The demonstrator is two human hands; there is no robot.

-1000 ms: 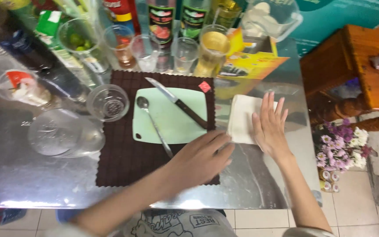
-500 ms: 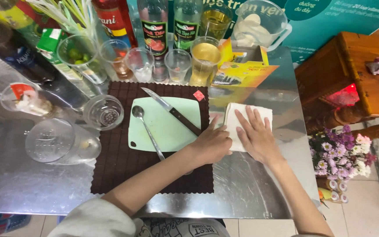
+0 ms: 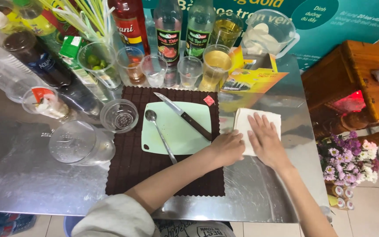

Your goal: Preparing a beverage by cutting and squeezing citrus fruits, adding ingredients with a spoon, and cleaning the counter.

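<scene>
1. Pressing flat on a white folded cloth (image 3: 259, 127), the right hand (image 3: 266, 140) has its fingers spread open and laid on top; it grips nothing, only bears down.
2. The left hand (image 3: 227, 149) sits at the cloth's left edge, fingers curled loosely; whether they pinch the cloth's edge cannot be told from this view.
3. The cloth lies on the shiny metal bench (image 3: 36, 175), just right of a dark brown mat (image 3: 128, 171) and near the bench's right side.
4. On the mat rests a pale green cutting board (image 3: 176, 131). A knife (image 3: 183, 115) lies slantwise across its far right part, and a spoon (image 3: 159, 134) lies along its left part.
5. Left of the mat stand a small clear cup (image 3: 119, 115) and a larger clear container on its side (image 3: 80, 144).
6. Along the far edge are bottles, glasses, a cup of small green fruit (image 3: 97, 63) and a clear jug (image 3: 268, 30).
7. Judging by the hands, the step looks like smoothing or wiping with the cloth. A next move would likely call for steady pressure and keeping the cloth from sliding on the slick metal, well clear of the knife handle close by.
</scene>
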